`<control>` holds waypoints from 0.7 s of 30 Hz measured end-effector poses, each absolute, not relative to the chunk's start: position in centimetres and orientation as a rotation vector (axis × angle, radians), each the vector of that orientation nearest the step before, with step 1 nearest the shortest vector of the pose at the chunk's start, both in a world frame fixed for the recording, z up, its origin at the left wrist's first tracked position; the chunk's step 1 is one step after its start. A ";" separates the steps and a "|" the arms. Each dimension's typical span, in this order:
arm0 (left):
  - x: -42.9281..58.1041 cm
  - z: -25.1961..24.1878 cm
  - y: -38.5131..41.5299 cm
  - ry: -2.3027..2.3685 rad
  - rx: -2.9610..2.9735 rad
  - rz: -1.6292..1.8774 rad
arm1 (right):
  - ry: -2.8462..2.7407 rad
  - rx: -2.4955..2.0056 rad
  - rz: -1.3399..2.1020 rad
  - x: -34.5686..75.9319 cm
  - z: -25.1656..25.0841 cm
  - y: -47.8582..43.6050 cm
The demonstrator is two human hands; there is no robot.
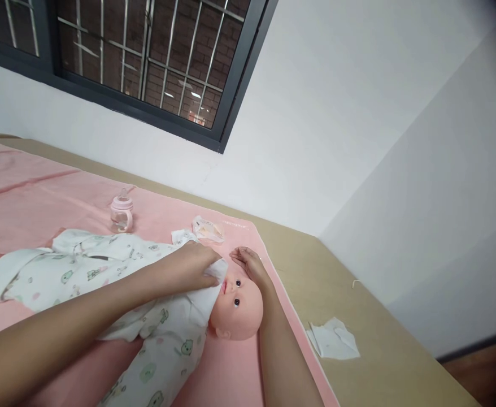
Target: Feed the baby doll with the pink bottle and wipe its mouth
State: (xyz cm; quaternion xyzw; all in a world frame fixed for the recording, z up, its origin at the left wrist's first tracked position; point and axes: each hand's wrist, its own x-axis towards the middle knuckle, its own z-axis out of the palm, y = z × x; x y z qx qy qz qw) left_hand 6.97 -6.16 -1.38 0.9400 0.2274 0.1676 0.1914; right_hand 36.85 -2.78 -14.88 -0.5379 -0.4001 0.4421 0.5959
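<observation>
A baby doll [243,311] lies on its back with its bare head to the right, dressed in a white patterned outfit [167,322]. My left hand [192,265] reaches across its chest, thumb and fingers closed on a white cloth [203,297] at the doll's chin. The cloth covers the neck and comes up to the mouth. On the far side of the head is my right hand [248,263], palm turned toward the doll, with slightly curved, outstretched fingers and nothing in them. Its wrist and forearm lie along the crown of the head.
Beneath the doll spreads a pink blanket [231,379] over a wooden surface [299,265]. A baby bottle [122,215] stands behind the doll's body. A crumpled clear packet [208,229] lies near my hands. To the right is a white tissue [335,339]. A barred window [155,62] is above.
</observation>
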 end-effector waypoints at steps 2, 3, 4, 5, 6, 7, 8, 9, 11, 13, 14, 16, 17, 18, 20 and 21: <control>7.0 -1.3 -6.1 0.631 2.655 0.455 | -0.931 -1.243 1.033 36.9 -14.9 -2.8; 7.1 -1.4 -6.0 0.627 2.661 0.443 | -0.931 -1.240 1.037 36.9 -15.0 -2.8; 7.1 -1.4 -6.0 0.627 2.666 0.431 | -0.931 -1.238 1.040 37.0 -15.0 -2.8; 7.2 -1.5 -5.9 0.634 2.669 0.431 | -0.931 -1.238 1.041 37.0 -15.0 -2.8; 7.3 -1.6 -5.8 0.645 2.672 0.447 | -0.932 -1.239 1.040 37.0 -15.0 -2.8; 7.3 -1.7 -5.8 0.653 2.676 0.466 | -0.935 -1.240 1.039 37.0 -15.0 -2.8; 7.4 -1.8 -5.7 0.660 2.680 0.477 | -0.940 -1.240 1.037 37.0 -15.1 -2.8; 7.4 -1.9 -5.6 0.666 2.683 0.479 | -0.944 -1.239 1.037 37.1 -15.1 -2.8; 7.6 -2.1 -5.4 0.673 2.679 0.469 | -0.946 -1.238 1.038 37.1 -15.1 -2.8; 7.6 -2.3 -5.2 0.671 2.662 0.466 | -0.942 -1.239 1.039 37.1 -15.2 -2.8; 7.7 -2.4 -5.2 0.663 2.654 0.474 | -0.942 -1.239 1.038 37.1 -15.2 -2.7; 7.7 -2.4 -5.1 0.645 2.645 0.492 | -0.946 -1.239 1.036 37.1 -15.2 -2.7; 7.8 -2.5 -5.0 0.643 2.644 0.504 | -0.949 -1.237 1.035 37.1 -15.2 -2.7; 7.8 -2.5 -5.0 0.650 2.644 0.518 | -0.948 -1.237 1.032 37.1 -15.2 -2.7; 7.9 -2.6 -4.9 0.675 2.638 0.552 | -0.941 -1.235 1.029 37.1 -15.2 -2.7; 7.9 -2.6 -4.8 0.677 2.631 0.565 | -0.938 -1.234 1.029 37.1 -15.2 -2.7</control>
